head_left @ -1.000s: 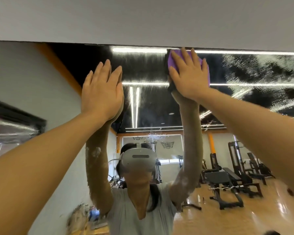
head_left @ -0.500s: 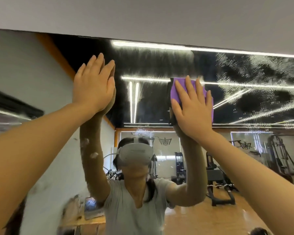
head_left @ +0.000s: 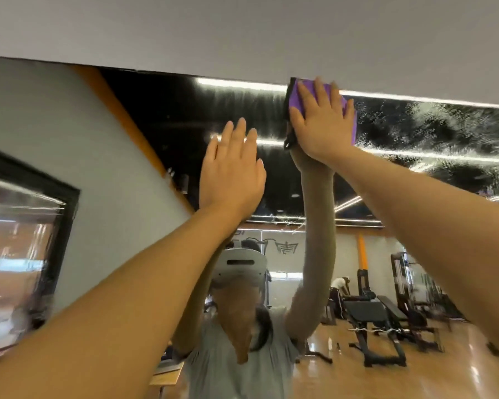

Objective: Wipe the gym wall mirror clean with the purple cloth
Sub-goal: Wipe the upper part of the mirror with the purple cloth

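Note:
The wall mirror fills most of the view, its top edge meeting a grey wall. My right hand presses the purple cloth flat against the glass right at that top edge, fingers straight and spread. Only the cloth's left side and a strip at the right show past the hand. My left hand lies flat on the mirror lower and to the left, fingers straight, holding nothing. White spray streaks cover the glass to the right of the cloth.
The grey wall runs above the mirror. The reflection shows me with a headset, a dark-framed window at left, and gym benches and machines on a wooden floor at lower right.
My right hand has slid the cloth up from mid-glass to the mirror's top edge. The view has shifted, so both hands now sit further right in the frame.

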The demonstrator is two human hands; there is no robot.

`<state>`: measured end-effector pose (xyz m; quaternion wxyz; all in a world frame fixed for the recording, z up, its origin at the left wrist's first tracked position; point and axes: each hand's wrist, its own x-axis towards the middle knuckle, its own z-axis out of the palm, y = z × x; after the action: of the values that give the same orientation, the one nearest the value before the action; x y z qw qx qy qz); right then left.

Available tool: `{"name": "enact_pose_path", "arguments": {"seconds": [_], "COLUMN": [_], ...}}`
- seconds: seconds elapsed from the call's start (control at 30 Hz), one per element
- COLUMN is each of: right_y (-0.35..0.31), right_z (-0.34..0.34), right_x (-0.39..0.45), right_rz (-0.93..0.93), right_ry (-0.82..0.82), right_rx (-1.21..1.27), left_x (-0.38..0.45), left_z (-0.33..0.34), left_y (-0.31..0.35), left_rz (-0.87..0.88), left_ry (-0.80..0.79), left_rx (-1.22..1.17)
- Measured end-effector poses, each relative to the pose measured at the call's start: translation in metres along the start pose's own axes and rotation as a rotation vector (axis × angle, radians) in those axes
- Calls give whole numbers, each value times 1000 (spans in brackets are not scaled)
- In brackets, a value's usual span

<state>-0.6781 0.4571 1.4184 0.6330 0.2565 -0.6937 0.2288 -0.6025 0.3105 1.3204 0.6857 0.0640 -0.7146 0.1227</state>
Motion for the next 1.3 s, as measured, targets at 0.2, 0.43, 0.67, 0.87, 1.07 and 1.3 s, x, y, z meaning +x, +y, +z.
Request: {"name": "enact_pose_path", "arguments": {"seconds": [0.2, 0.43, 0.67, 0.87, 1.07, 1.3], "right_y": [6, 6, 26, 38, 36, 49], "right_z": [4, 11, -2, -6, 0, 5], "right_x": [-39, -115, -44, -13, -79, -117], "right_rz": [-17, -62, 25, 39, 9, -18], "right_ry": [24, -15, -20, -1, 31, 33], "right_rx": [-11, 14, -21, -9, -19, -43], "left_x": [-1, -4, -4, -3, -3, -6], "left_z": [1, -1, 0, 2, 3, 5], "left_y": [-2, 1, -2, -4, -5, -4], "left_rz": [5, 0, 18, 24, 34, 36], "left_ry": [3, -1, 5, 19, 29, 35], "left_rx": [18, 19, 5, 0, -8, -15]}}
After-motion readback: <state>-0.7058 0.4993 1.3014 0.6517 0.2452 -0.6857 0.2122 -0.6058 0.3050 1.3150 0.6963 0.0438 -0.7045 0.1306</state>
